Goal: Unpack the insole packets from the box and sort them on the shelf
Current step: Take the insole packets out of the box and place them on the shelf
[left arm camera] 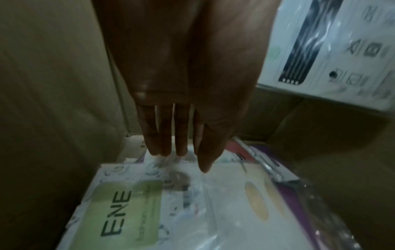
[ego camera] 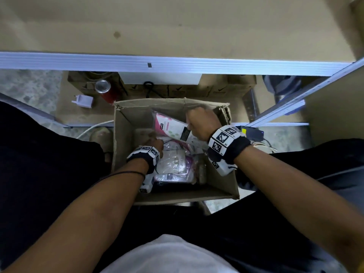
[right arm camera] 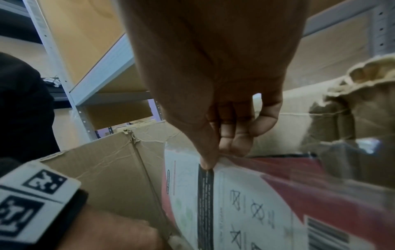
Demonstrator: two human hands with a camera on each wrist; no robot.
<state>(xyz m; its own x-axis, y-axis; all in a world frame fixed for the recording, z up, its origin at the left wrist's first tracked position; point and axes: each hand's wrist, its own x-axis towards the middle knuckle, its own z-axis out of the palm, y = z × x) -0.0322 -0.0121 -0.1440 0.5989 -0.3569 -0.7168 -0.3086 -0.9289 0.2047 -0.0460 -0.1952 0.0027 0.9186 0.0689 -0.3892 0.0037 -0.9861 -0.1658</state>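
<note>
An open cardboard box stands on the floor between my legs, with several plastic-wrapped insole packets lying inside. My right hand pinches the edge of a pink and white insole packet and holds it tilted above the others; in the right wrist view thumb and fingers grip that packet. My left hand reaches down along the box's left wall. Its fingers are straight, tips just above a white and green packet.
A pale shelf board with a white metal front edge runs across just beyond the box. Under it lie flat cardboard, a red can, a white plug adapter and a cable. A shelf upright stands at right.
</note>
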